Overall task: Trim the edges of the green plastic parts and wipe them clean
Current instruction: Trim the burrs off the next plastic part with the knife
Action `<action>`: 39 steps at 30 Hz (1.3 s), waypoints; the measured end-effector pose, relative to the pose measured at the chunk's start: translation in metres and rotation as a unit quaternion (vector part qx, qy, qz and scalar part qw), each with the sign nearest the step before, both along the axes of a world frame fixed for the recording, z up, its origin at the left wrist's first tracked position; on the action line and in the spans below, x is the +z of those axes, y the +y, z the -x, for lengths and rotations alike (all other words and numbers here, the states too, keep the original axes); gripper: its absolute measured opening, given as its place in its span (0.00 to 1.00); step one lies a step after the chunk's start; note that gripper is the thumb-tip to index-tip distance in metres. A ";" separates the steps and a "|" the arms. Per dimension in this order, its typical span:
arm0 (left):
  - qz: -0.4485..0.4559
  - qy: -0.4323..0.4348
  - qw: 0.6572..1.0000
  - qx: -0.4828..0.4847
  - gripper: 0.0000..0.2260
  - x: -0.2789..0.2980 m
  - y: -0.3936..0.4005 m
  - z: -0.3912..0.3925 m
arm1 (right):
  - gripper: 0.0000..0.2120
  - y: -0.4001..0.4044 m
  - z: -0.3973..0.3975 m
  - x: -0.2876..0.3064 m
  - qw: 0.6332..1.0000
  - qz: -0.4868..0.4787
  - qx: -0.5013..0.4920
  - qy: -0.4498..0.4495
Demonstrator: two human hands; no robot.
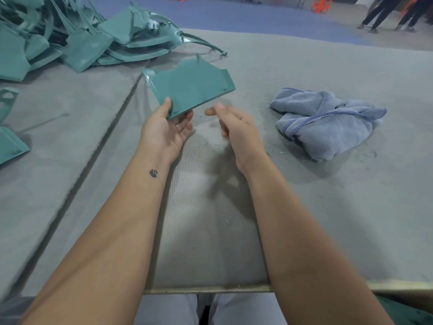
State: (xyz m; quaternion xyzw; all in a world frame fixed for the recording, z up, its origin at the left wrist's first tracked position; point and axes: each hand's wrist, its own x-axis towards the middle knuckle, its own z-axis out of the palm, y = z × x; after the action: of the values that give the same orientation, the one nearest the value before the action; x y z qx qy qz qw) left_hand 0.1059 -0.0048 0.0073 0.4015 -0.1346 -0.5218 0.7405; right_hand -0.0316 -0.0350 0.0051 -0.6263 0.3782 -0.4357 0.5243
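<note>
Left hand [167,127] pinches the near corner of a green plastic part [191,86], held tilted just above the grey worktop [304,207]. Right hand [230,124] is beside it, fingers loosely curled & blurred, holding nothing. Blue cloth [328,120] lies crumpled to the right, pile of green parts [70,36] far left

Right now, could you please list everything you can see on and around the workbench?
Held green part: one, teal-green, lifted above the table centre.
Pile of green parts: many, teal-green, far left.
Loose green parts: two, teal-green, left edge.
Cloth: one, pale blue, crumpled, right.
Shavings: scattered, pale, around the cloth.
Table: one, grey covering.
Bystanders' legs: dark clothing, far right background.
Left hand: thumb and fingers pinch the held part's near corner.
Right hand: empty, fingers loosely curled, blurred.
</note>
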 end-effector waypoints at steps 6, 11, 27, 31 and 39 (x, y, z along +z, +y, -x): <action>0.037 0.056 0.997 -0.026 0.07 0.007 0.004 0.003 | 0.11 0.006 -0.005 -0.002 0.992 0.021 0.124 0.013; 0.016 0.032 0.999 -0.034 0.06 0.010 0.007 0.006 | 0.12 0.004 -0.007 -0.005 0.990 0.056 0.122 0.048; -0.003 0.006 0.998 -0.062 0.09 0.009 0.006 0.007 | 0.10 0.005 -0.008 -0.008 0.989 0.134 0.045 0.035; -0.006 0.009 0.998 -0.056 0.09 0.008 0.005 0.008 | 0.11 0.005 -0.008 -0.008 0.988 0.145 0.040 0.033; 0.033 0.044 0.997 -0.055 0.06 0.001 0.008 0.000 | 0.11 -0.004 -0.001 -0.006 0.989 0.099 -0.038 -0.099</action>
State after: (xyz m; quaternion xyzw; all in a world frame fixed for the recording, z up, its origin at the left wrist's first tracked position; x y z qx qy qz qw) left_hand 0.1054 0.0027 0.0082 0.3455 -0.1409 -0.5741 0.7288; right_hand -0.0308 -0.0390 -0.0005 -0.6138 0.3030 -0.5508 0.4775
